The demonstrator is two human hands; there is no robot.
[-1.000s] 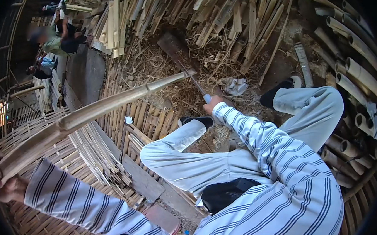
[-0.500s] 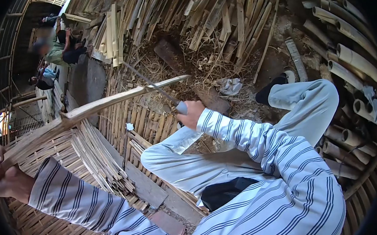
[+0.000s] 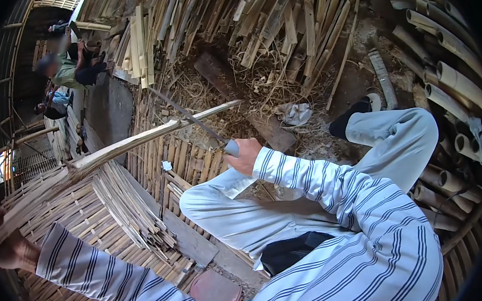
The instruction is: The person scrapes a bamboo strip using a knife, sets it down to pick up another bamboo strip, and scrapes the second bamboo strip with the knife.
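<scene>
A long split bamboo piece [image 3: 123, 143] slants from the far left up toward the middle, its narrow end over the shavings. My left hand [image 3: 10, 245] is closed around its wide end at the left edge. In my right hand [image 3: 245, 157] is the grey handle of a long knife [image 3: 188, 115]. The thin blade points up and left and crosses the bamboo near its narrow end; whether they touch cannot be told.
Split bamboo strips [image 3: 299, 23] lie piled at the top, with shavings [image 3: 191, 75] below. Bamboo poles [image 3: 459, 79] stack at the right. Thin strips [image 3: 130, 206] lie on a woven bamboo mat [image 3: 79, 229]. A person [image 3: 70, 70] sits at the upper left, others behind.
My right hand has moved left, bringing the blade from the bamboo's tip to across it. The bamboo has rolled in my left hand, now showing a paler, rougher side.
</scene>
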